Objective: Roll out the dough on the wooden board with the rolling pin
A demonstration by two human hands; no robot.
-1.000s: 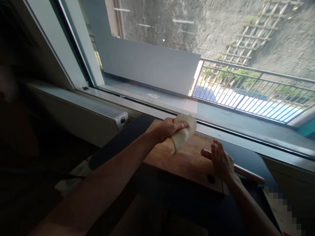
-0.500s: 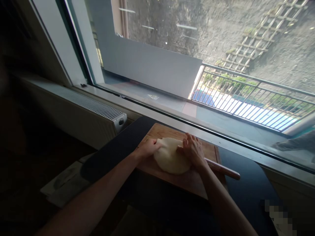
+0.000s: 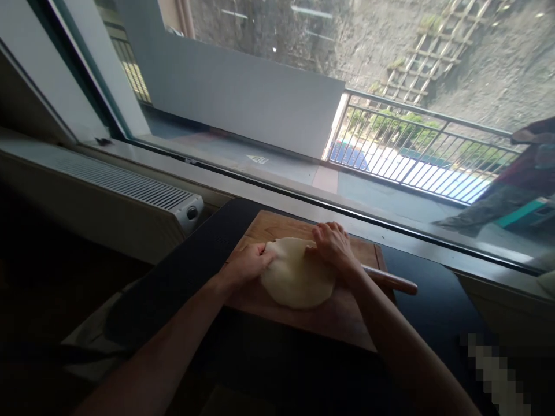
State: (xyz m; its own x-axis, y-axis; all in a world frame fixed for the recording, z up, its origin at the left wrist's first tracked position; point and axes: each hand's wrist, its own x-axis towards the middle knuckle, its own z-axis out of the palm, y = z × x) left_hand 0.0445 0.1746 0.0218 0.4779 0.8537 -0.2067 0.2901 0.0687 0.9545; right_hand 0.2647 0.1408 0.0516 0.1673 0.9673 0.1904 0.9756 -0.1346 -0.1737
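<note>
A round, flat sheet of pale dough [image 3: 297, 283] lies on a wooden board [image 3: 281, 222]. At the dough's left edge, my left hand [image 3: 247, 264] is closed, pinching the rim between thumb and fingers. My right hand [image 3: 333, 245] rests over the far right part of the dough, fingers bent across a wooden rolling pin [image 3: 392, 281]. The pin runs beneath this hand and wrist, and its right end sticks out past the board's edge. Part of the pin and the dough's right edge are hidden by my right hand and forearm.
The board sits on a dark table [image 3: 433, 289] with rounded corners, up against a window sill [image 3: 225, 184]. A white radiator [image 3: 177, 216] stands to the left. Beyond the glass are a railing [image 3: 433, 144] and, at the right, a person [image 3: 498, 190], partly visible.
My view has turned, shifting the scene left and slightly up. My right hand has moved slightly away from me over the dough; the left still pinches the edge. More of a person shows outside.
</note>
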